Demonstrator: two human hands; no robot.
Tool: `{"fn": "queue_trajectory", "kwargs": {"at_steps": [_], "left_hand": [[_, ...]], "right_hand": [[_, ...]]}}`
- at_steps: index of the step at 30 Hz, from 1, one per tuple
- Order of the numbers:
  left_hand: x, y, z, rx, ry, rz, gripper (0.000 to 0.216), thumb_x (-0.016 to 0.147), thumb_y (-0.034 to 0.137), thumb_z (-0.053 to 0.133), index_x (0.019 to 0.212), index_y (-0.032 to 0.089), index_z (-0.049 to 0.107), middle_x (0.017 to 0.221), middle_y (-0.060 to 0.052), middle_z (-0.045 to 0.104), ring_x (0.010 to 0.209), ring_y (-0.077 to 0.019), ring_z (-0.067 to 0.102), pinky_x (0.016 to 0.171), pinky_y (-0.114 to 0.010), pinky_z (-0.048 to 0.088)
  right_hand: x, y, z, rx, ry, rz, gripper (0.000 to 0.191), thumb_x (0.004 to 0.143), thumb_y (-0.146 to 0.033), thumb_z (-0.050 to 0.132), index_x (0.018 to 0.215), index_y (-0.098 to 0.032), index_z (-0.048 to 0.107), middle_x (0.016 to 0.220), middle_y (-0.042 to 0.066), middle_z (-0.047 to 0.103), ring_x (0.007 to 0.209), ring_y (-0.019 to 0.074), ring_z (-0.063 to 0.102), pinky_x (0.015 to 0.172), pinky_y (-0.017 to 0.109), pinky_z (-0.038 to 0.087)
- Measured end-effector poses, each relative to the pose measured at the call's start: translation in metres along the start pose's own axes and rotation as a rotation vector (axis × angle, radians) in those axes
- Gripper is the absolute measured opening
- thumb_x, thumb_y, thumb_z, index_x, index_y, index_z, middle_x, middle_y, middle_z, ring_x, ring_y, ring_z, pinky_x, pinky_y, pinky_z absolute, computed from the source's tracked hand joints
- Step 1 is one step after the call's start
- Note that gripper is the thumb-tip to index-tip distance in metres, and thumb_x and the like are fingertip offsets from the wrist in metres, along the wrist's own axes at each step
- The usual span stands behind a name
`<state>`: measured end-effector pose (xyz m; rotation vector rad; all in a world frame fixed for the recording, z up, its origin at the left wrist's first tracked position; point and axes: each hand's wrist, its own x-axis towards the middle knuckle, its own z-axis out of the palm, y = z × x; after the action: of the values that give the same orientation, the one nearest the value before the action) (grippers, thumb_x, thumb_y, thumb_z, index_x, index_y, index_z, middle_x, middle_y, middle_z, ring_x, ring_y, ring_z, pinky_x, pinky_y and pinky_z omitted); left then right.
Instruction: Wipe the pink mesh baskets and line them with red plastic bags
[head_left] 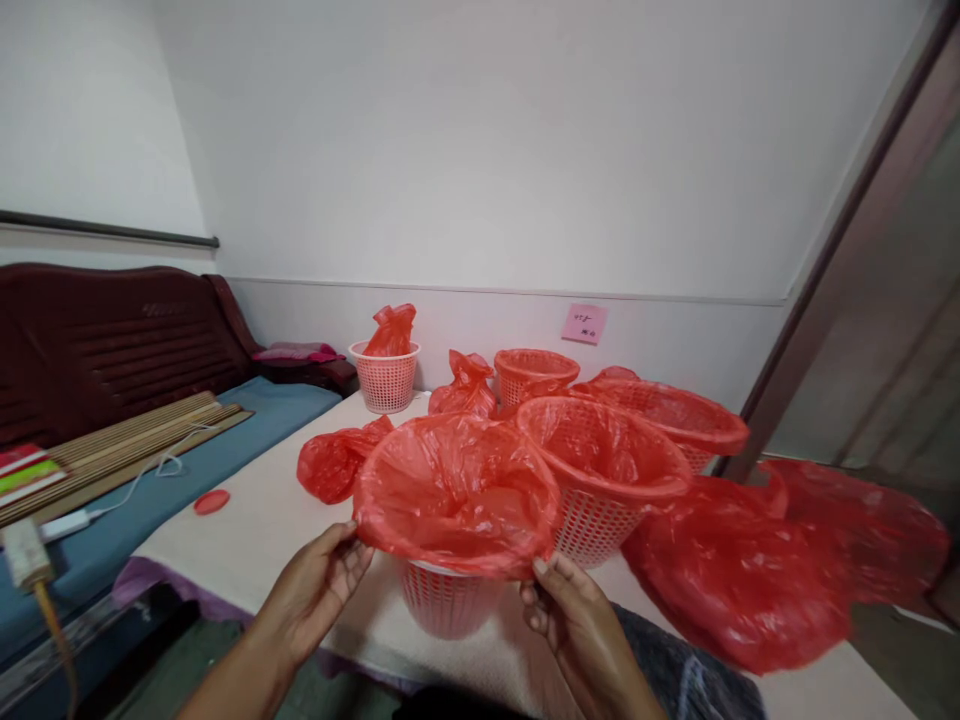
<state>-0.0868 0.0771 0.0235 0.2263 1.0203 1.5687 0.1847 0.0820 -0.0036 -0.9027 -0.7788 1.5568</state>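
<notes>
In front of me a pale pink mesh wastebasket (450,600) stands on the cloth-covered table, lined with a red plastic bag (480,505). The bag's edge is folded outward over the rim. My left hand (322,580) pinches that edge at the left of the rim, thumb uppermost. On the right side, my right hand (570,610) has its thumb and fingers closed on the bag's hem, just below the rim. Close behind on the right is another lined wastebasket (592,520); the two rims look nearly touching.
More lined baskets (536,365) stand toward the wall. A white-rimmed basket (386,385) holds a bunched bag. Loose red bags lie at left (337,465) and right (750,580). A small red disc (211,502) lies near the table's left edge. A wooden bench (97,350) is at left.
</notes>
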Motion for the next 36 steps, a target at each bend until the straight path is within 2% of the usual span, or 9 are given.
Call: {"fn": "queue_trajectory", "kwargs": {"at_steps": [6, 12, 17, 19, 22, 25, 30, 33, 36], "left_hand": [[0.005, -0.014, -0.008, -0.012, 0.057, -0.068, 0.022, 0.094, 0.002, 0.042, 0.079, 0.01, 0.056, 0.058, -0.002, 0.065, 0.043, -0.0053, 0.062, 0.049, -0.012, 0.054], [0.02, -0.026, -0.023, 0.135, 0.122, 0.025, 0.018, 0.089, 0.001, 0.046, 0.077, 0.01, 0.057, 0.065, -0.003, 0.063, 0.05, -0.0076, 0.062, 0.05, -0.017, 0.054], [0.004, -0.004, -0.027, 0.356, 0.183, 0.432, 0.003, 0.088, 0.019, 0.06, 0.086, 0.017, 0.06, 0.085, 0.0, 0.06, 0.072, -0.0079, 0.059, 0.058, -0.014, 0.048], [-0.004, 0.004, -0.02, 0.516, 0.092, 0.626, 0.013, 0.084, 0.023, 0.066, 0.097, 0.022, 0.065, 0.099, 0.001, 0.06, 0.086, -0.0092, 0.057, 0.068, -0.014, 0.047], [-0.007, 0.001, -0.01, 1.015, -0.176, 0.963, 0.034, 0.086, 0.021, 0.059, 0.119, 0.027, 0.062, 0.115, -0.003, 0.052, 0.088, -0.0124, 0.055, 0.077, -0.023, 0.047], [-0.005, -0.011, -0.006, 1.389, -0.374, 1.138, 0.031, 0.086, 0.015, 0.051, 0.114, 0.023, 0.06, 0.113, -0.007, 0.045, 0.091, -0.0159, 0.055, 0.078, -0.03, 0.049], [-0.021, -0.034, -0.02, 1.453, -0.487, 1.214, 0.024, 0.086, 0.005, 0.044, 0.1, 0.023, 0.052, 0.106, -0.006, 0.048, 0.096, -0.0154, 0.058, 0.077, -0.024, 0.051], [-0.037, -0.054, -0.033, 1.422, -0.572, 1.387, 0.032, 0.083, 0.003, 0.047, 0.107, 0.024, 0.05, 0.105, -0.005, 0.052, 0.098, -0.0144, 0.06, 0.081, -0.022, 0.052], [-0.05, -0.078, -0.04, 1.349, -0.532, 1.374, 0.03, 0.08, 0.004, 0.05, 0.102, 0.025, 0.054, 0.098, -0.003, 0.057, 0.09, -0.0136, 0.063, 0.078, -0.021, 0.052]], "right_hand": [[0.012, 0.024, -0.008, -0.008, 0.061, 0.061, 0.04, 0.058, -0.043, 0.085, 0.076, -0.018, 0.06, 0.064, -0.003, 0.059, 0.054, 0.0088, 0.054, 0.048, 0.018, 0.04], [0.03, 0.043, -0.034, -0.13, 0.116, 0.058, 0.039, 0.06, -0.05, 0.077, 0.07, -0.019, 0.055, 0.061, -0.002, 0.059, 0.049, 0.0092, 0.052, 0.044, 0.019, 0.035], [0.026, 0.036, -0.058, -0.291, 0.238, -0.099, 0.033, 0.063, -0.046, 0.071, 0.078, -0.018, 0.061, 0.062, -0.001, 0.06, 0.053, 0.0126, 0.053, 0.047, 0.022, 0.038], [0.019, 0.027, -0.059, -0.405, 0.264, -0.23, 0.034, 0.068, -0.048, 0.068, 0.082, -0.019, 0.062, 0.064, 0.0, 0.061, 0.056, 0.0148, 0.055, 0.049, 0.024, 0.041], [0.006, 0.011, -0.052, -0.631, 0.264, -0.501, 0.031, 0.079, -0.047, 0.061, 0.094, -0.02, 0.064, 0.078, 0.003, 0.065, 0.067, 0.0178, 0.06, 0.059, 0.028, 0.049], [-0.01, -0.005, -0.04, -0.867, 0.191, -0.786, 0.017, 0.088, -0.034, 0.055, 0.099, -0.024, 0.064, 0.088, 0.002, 0.066, 0.077, 0.0166, 0.063, 0.07, 0.026, 0.05], [-0.034, -0.039, -0.016, -1.081, 0.002, -1.08, 0.017, 0.091, -0.017, 0.05, 0.099, -0.027, 0.06, 0.09, -0.001, 0.064, 0.085, 0.0127, 0.062, 0.076, 0.021, 0.048], [-0.04, -0.062, 0.008, -1.218, -0.15, -0.991, 0.018, 0.093, -0.017, 0.045, 0.101, -0.025, 0.059, 0.091, 0.001, 0.063, 0.085, 0.0137, 0.061, 0.077, 0.024, 0.047], [-0.029, -0.074, 0.037, -1.53, -0.355, -0.676, 0.016, 0.09, -0.019, 0.047, 0.095, -0.022, 0.062, 0.092, 0.003, 0.065, 0.083, 0.0169, 0.062, 0.074, 0.028, 0.047]]}}
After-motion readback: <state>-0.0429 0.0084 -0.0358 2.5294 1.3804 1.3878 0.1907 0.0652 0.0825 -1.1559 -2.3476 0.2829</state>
